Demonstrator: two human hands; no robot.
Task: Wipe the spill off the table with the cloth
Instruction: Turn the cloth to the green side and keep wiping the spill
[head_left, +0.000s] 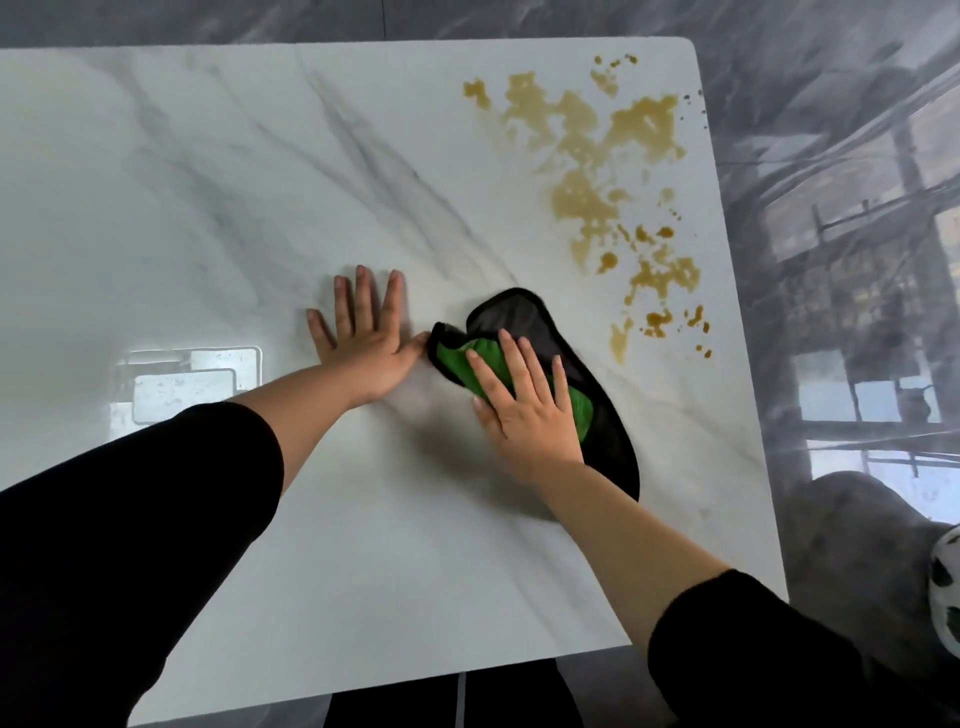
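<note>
- Cloth (519, 317): a soft black rag with a stitched black border. It is folded over so a bright green, fleecy side shows in the middle. It lies flat on the table (208, 156), right of centre and towards the near side, in a long rounded shape that slants from upper left to lower right.
- The table has a smooth, glossy white top with grey marble veining and rounded corners.
- At the left, a bright rectangular reflection (192, 384) shines on the polished top.
- A black left sleeve (130, 519) is pushed up the forearm.
- The left hand (363, 338) lies palm down on the bare marble with its fingers straight and spread, holding nothing. Its thumb tip reaches the cloth's left corner.
- The right hand (524, 410) presses flat on the cloth with its fingers straight and fanned over the green patch and the black fabric. It is not curled round anything.
- A black right sleeve (753, 649) comes in from the lower right.
- The spill (587, 197) is a thin amber-brown liquid in ragged blotches and small beads. It runs from the far right corner down along the right edge. Its nearest drops sit just right of the cloth, apart from it.
- Beyond the table edge is a dark grey floor (831, 208), polished and marbled, which mirrors window frames.
- At the right border there is a rounded black-and-white thing (945, 587); I cannot tell what it is.
</note>
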